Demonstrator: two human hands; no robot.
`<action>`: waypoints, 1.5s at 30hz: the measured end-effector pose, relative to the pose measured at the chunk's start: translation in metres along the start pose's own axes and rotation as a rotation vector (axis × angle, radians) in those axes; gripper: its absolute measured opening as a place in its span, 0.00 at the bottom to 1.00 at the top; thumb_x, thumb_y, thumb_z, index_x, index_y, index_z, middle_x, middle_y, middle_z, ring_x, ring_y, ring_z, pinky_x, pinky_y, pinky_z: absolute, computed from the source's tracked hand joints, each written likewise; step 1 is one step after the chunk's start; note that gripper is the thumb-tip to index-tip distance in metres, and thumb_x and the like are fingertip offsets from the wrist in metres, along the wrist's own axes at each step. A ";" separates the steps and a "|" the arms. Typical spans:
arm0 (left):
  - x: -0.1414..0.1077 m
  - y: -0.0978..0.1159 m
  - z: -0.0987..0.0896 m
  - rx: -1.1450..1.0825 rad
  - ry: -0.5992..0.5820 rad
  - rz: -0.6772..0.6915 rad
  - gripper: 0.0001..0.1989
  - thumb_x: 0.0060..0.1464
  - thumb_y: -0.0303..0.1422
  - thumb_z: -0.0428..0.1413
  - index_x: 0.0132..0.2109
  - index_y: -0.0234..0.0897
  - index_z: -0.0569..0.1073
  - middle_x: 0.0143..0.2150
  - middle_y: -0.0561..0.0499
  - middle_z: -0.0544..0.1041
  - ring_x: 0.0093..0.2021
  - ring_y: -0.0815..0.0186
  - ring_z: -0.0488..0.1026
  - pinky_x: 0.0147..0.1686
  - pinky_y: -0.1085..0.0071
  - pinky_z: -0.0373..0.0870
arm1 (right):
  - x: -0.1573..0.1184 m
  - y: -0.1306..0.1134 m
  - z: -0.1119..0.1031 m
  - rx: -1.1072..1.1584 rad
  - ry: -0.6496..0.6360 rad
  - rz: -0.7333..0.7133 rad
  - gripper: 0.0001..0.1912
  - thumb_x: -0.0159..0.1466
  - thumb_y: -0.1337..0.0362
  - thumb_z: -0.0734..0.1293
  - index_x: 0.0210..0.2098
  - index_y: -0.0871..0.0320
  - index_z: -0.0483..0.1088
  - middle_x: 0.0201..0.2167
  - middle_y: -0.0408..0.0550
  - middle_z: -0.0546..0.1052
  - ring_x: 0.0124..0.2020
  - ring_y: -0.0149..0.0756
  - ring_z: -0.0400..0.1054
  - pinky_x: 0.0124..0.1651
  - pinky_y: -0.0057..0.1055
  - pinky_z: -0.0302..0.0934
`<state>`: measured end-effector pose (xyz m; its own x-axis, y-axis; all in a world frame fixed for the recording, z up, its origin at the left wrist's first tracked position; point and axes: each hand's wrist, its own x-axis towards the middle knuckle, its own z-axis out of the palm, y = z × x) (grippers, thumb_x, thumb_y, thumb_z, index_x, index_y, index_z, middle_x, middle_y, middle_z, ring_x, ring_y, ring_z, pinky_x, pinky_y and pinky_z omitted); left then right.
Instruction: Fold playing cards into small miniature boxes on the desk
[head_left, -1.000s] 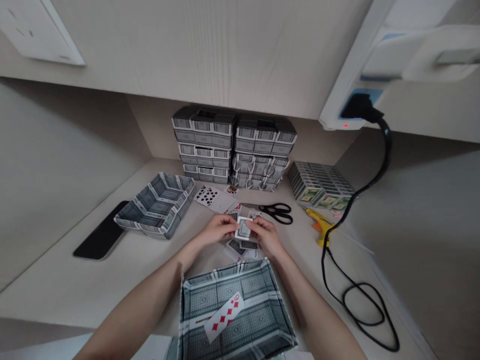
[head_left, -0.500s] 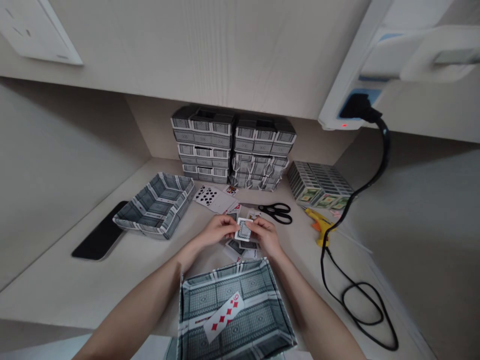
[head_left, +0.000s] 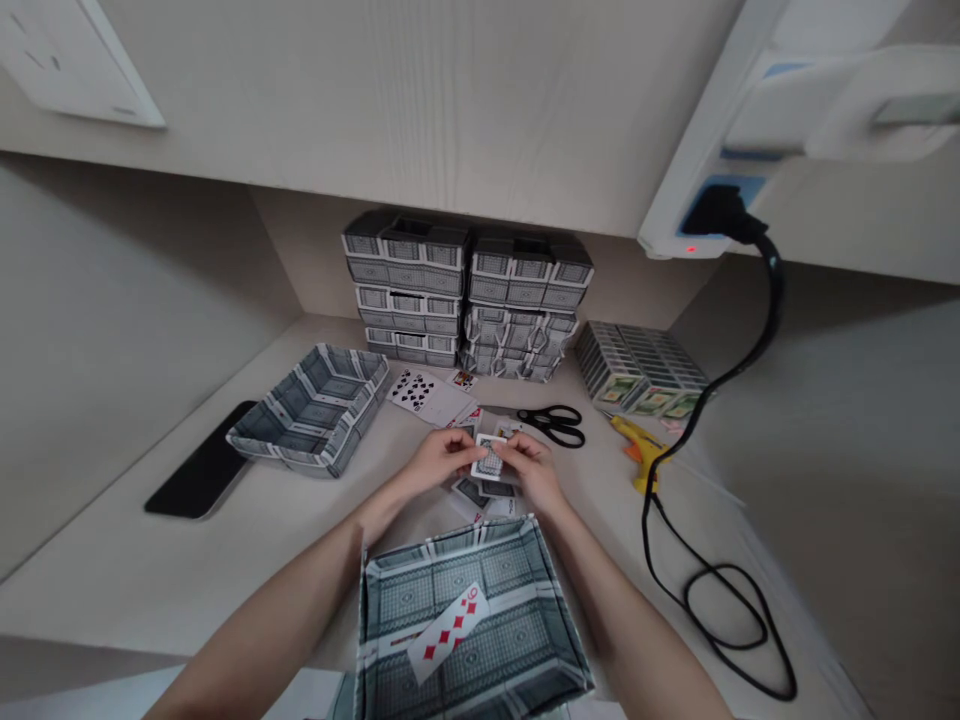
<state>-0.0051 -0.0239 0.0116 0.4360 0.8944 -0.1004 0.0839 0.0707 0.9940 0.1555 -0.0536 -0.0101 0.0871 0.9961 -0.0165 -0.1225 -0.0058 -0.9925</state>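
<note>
Desk [head_left: 277,560] beneath pale wooden panel [head_left: 420,100].

Yellow glue gun [head_left: 636,447] with orange trigger [head_left: 634,453]

The white-bordered card [head_left: 490,463], grey patterned back showing, lies between left fingers [head_left: 466,457] and right fingers [head_left: 515,458].

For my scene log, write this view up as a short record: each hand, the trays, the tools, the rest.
left hand: fingers on the card, left edge; hand
right hand: pinches the same card; hand
near tray: closest to the wearer, a red diamond card inside
far tray: at left, beside the phone
scissors: beyond the hands, to the right
glue gun: yellow, right of the scissors
back: stacked card-covered boxes
</note>
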 end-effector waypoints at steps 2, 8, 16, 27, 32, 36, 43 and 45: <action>0.000 -0.001 0.000 0.005 0.005 0.003 0.18 0.37 0.44 0.60 0.23 0.31 0.67 0.17 0.57 0.66 0.19 0.75 0.60 0.20 0.79 0.55 | 0.000 -0.001 0.000 -0.019 -0.008 0.001 0.17 0.46 0.53 0.70 0.16 0.58 0.62 0.15 0.38 0.63 0.19 0.27 0.55 0.24 0.26 0.49; -0.001 0.002 -0.003 0.034 -0.018 0.036 0.17 0.39 0.43 0.59 0.22 0.31 0.68 0.17 0.56 0.66 0.19 0.75 0.60 0.21 0.78 0.55 | 0.000 -0.002 0.001 -0.037 -0.028 -0.008 0.17 0.46 0.54 0.70 0.15 0.57 0.62 0.14 0.38 0.62 0.19 0.28 0.54 0.24 0.26 0.48; -0.002 0.006 0.001 -0.063 -0.019 -0.046 0.18 0.36 0.43 0.61 0.21 0.31 0.67 0.14 0.57 0.64 0.16 0.76 0.58 0.19 0.78 0.52 | 0.002 -0.002 0.005 -0.056 -0.026 -0.029 0.20 0.51 0.49 0.66 0.16 0.57 0.60 0.15 0.38 0.59 0.20 0.28 0.52 0.26 0.27 0.48; -0.001 0.000 0.002 -0.068 -0.005 -0.053 0.17 0.34 0.42 0.61 0.20 0.32 0.66 0.13 0.58 0.64 0.15 0.76 0.56 0.18 0.78 0.49 | 0.001 -0.003 0.005 -0.193 -0.095 -0.135 0.22 0.54 0.49 0.63 0.16 0.57 0.52 0.16 0.37 0.52 0.20 0.26 0.46 0.23 0.25 0.44; 0.000 0.002 0.003 -0.165 0.051 -0.071 0.17 0.31 0.40 0.63 0.19 0.31 0.66 0.13 0.58 0.63 0.16 0.76 0.56 0.18 0.78 0.49 | 0.001 -0.006 0.007 -0.190 -0.062 -0.152 0.22 0.54 0.48 0.62 0.16 0.57 0.53 0.15 0.37 0.53 0.20 0.26 0.48 0.23 0.25 0.45; 0.001 0.002 0.001 -0.229 0.101 -0.059 0.16 0.31 0.38 0.63 0.19 0.31 0.66 0.13 0.58 0.64 0.16 0.76 0.57 0.18 0.78 0.50 | -0.001 -0.008 0.010 -0.153 -0.167 -0.057 0.22 0.55 0.46 0.61 0.19 0.58 0.60 0.16 0.39 0.61 0.20 0.28 0.54 0.24 0.26 0.50; -0.002 0.006 0.001 -0.235 0.102 -0.049 0.16 0.31 0.38 0.63 0.19 0.31 0.67 0.14 0.58 0.64 0.16 0.76 0.58 0.19 0.78 0.51 | -0.002 -0.002 0.008 -0.199 -0.224 -0.027 0.23 0.56 0.45 0.60 0.18 0.59 0.64 0.14 0.40 0.64 0.17 0.28 0.57 0.21 0.26 0.51; -0.002 0.006 0.001 -0.232 0.100 -0.050 0.16 0.30 0.38 0.63 0.19 0.31 0.66 0.13 0.58 0.64 0.16 0.76 0.58 0.19 0.78 0.51 | -0.002 -0.002 0.007 -0.233 -0.213 -0.057 0.24 0.56 0.46 0.59 0.17 0.59 0.63 0.13 0.40 0.64 0.17 0.28 0.56 0.20 0.26 0.50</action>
<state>-0.0043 -0.0257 0.0179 0.3444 0.9258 -0.1560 -0.1101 0.2049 0.9726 0.1484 -0.0545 -0.0073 -0.1244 0.9914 0.0410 0.1081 0.0547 -0.9926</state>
